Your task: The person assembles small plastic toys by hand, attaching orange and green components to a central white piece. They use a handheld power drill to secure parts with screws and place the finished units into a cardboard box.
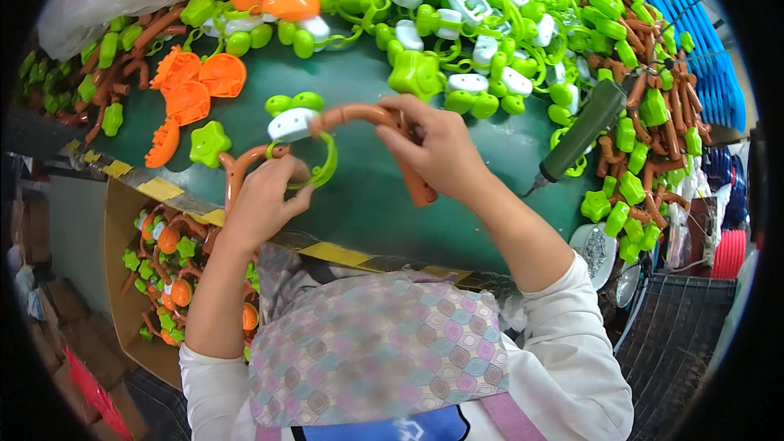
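My left hand (273, 196) pinches a bright green plastic ring (330, 162); a white block (291, 125) with two green knobs sits on the ring's far side. A brown forked plastic branch (236, 175) shows beside these fingers; whether they also grip it I cannot tell. My right hand (433, 143) is closed around a brown curved plastic branch (363, 113), whose slightly blurred tip reaches the white block. Just left of my left hand lies a green star-shaped piece (210, 144), with orange half-shell pieces (189, 103) beyond it.
Green-and-white ring assemblies (482, 41) are heaped at the back of the green tabletop (359, 216). Brown branches with green pieces (645, 139) pile up at right, near a dark green power screwdriver (584, 131). A cardboard box (122, 278) of assembled pieces stands below the table's left edge.
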`<control>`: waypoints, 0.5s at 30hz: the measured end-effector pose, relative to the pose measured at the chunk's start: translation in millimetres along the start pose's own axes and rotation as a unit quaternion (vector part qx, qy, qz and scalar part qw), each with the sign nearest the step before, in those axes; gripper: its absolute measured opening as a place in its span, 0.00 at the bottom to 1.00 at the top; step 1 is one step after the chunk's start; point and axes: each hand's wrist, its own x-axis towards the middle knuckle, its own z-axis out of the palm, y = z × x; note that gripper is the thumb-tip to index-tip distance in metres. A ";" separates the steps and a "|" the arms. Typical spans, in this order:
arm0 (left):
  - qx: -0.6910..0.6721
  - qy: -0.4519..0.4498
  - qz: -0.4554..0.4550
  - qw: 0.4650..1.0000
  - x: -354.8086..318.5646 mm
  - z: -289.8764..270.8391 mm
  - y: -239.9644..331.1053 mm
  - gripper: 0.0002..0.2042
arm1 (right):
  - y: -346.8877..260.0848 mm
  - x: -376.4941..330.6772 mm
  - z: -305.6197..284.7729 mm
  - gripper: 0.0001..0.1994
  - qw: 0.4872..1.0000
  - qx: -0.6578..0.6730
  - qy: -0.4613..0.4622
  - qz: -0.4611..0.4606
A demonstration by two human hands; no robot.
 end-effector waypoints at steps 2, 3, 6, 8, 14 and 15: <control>-0.007 -0.002 -0.030 1.000 1.6 0.7 -1.3 0.11 | 0.3 -7.6 -8.8 0.17 0.979 -0.189 -0.028 -0.073; -0.004 0.000 -0.012 1.000 1.2 -0.2 -0.5 0.12 | 3.6 -8.7 -9.8 0.18 0.979 -0.187 -0.051 -0.058; -0.029 0.018 0.015 0.999 -0.9 2.4 -4.7 0.11 | 13.0 -12.3 -15.6 0.17 0.951 -0.265 -0.120 -0.108; -0.031 0.012 0.021 0.999 -0.7 3.8 -7.7 0.11 | 16.2 -10.3 -6.2 0.14 0.957 -0.254 -0.067 -0.121; -0.053 -0.010 0.038 0.998 1.5 10.9 -5.4 0.10 | 16.6 2.2 35.3 0.13 0.957 -0.279 0.028 -0.072; -0.048 0.002 0.045 0.998 -0.2 15.1 -9.6 0.10 | 17.7 5.4 42.0 0.12 0.957 -0.276 0.048 -0.077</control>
